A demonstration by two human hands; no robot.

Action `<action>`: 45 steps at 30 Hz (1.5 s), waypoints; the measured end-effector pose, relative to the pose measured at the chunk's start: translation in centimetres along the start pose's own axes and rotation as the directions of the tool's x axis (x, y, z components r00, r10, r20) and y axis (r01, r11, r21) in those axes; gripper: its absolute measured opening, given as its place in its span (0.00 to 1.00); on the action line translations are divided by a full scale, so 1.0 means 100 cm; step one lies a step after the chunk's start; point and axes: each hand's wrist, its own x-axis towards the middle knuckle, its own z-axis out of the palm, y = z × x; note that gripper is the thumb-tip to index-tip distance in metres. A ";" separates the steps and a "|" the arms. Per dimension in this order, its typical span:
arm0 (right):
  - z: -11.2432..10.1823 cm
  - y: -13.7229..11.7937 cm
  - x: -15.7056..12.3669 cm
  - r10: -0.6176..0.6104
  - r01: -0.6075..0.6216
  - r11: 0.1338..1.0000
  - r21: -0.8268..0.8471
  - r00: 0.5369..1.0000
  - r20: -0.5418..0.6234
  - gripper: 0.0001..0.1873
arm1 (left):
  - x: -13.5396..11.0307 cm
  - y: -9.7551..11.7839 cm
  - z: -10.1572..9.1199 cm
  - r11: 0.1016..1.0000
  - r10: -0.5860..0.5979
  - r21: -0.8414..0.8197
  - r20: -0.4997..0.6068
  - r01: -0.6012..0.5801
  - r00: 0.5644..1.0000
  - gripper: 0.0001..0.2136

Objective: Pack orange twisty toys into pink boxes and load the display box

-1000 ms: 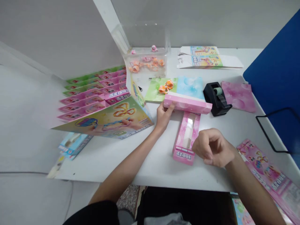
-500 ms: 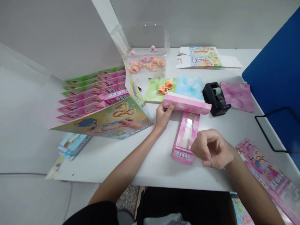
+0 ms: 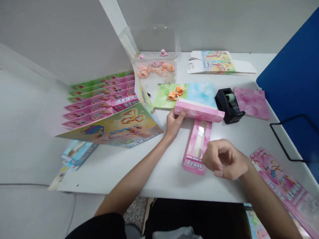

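Note:
My left hand [image 3: 175,122] grips the left end of a long pink cardboard box [image 3: 199,111], held crosswise above the table. Below it a second pink box with a clear window [image 3: 196,147] lies lengthwise on the white tabletop. My right hand [image 3: 224,159] hovers at that box's lower right, fingers curled with thumb and forefinger close together; whether something small is between them I cannot make out. Behind the held box, orange-and-white striped ring-shaped pieces [image 3: 175,93] rest on a green card [image 3: 160,96] beside a light-blue card [image 3: 201,93].
A black tape dispenser [image 3: 229,106] stands right of the held box, by a pink card stack [image 3: 253,103]. At left is a display carton [image 3: 112,129] of packed boxes. Behind are a clear plastic bin [image 3: 156,79] and flat cartons [image 3: 219,64]. Pink packaging [image 3: 281,182] lies right.
Almost nothing differs. My right hand has shifted very slightly to the left; my left hand keeps the pink box in the same place.

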 end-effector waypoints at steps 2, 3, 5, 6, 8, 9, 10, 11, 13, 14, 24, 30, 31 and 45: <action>0.000 0.000 0.000 -0.001 0.001 1.000 -0.007 1.000 -0.002 0.11 | 0.000 0.000 0.000 1.000 -0.012 -0.011 -0.007 0.012 1.000 0.24; 0.000 0.000 0.000 -0.007 0.007 1.000 -0.009 1.000 0.000 0.12 | 0.000 0.001 0.000 1.000 -0.019 -0.021 -0.009 0.018 1.000 0.23; 0.000 0.001 0.001 -0.017 0.017 1.000 -0.007 1.000 0.005 0.12 | 0.000 0.001 0.000 0.999 -0.031 -0.039 -0.010 0.030 0.999 0.22; 0.000 0.001 0.001 -0.020 0.020 1.000 -0.003 1.000 0.008 0.12 | 0.000 0.001 0.000 0.998 -0.035 -0.045 -0.011 0.035 0.999 0.22; 0.000 0.001 0.001 -0.022 0.022 1.000 0.012 1.000 0.012 0.11 | 0.000 0.001 0.001 0.998 -0.043 -0.053 -0.014 0.042 0.999 0.22; 0.000 0.002 0.001 -0.023 0.023 1.000 0.021 1.000 0.013 0.11 | 0.000 0.001 0.001 0.997 -0.045 -0.056 -0.015 0.044 0.999 0.22; 0.000 0.002 0.001 -0.024 0.024 0.999 0.029 1.000 0.013 0.11 | 0.001 0.001 0.001 0.997 -0.044 -0.058 -0.015 0.043 0.999 0.22; 0.000 0.002 0.001 -0.031 0.031 0.999 0.037 0.999 0.011 0.11 | 0.001 0.001 0.001 0.998 -0.039 -0.057 -0.014 0.038 0.999 0.22; 0.000 0.002 0.001 -0.039 0.038 0.998 0.047 0.999 0.004 0.11 | 0.001 0.000 0.000 0.999 -0.021 -0.044 -0.003 0.020 1.000 0.23; 0.000 0.002 0.001 -0.039 0.039 0.998 0.049 0.999 0.001 0.11 | 0.001 0.000 0.000 0.999 -0.010 -0.032 0.001 0.010 1.000 0.23; -0.001 0.002 0.001 -0.053 0.053 0.998 0.035 0.998 0.012 0.11 | 0.001 0.000 0.000 0.996 -0.067 -0.061 -0.025 0.066 0.997 0.20; 0.000 0.002 0.002 -0.064 0.064 0.998 -0.001 0.998 0.012 0.12 | 0.001 -0.002 -0.001 1.000 0.007 0.015 0.023 -0.008 1.000 0.25; 0.000 0.002 0.002 -0.068 0.068 0.998 0.009 0.998 0.009 0.12 | 0.002 -0.002 -0.001 0.999 0.011 0.030 0.026 -0.012 1.000 0.25; 0.000 0.001 0.001 -0.025 0.024 0.994 0.105 1.000 0.007 0.12 | 0.002 -0.003 -0.002 0.997 0.034 0.069 0.035 -0.036 0.999 0.26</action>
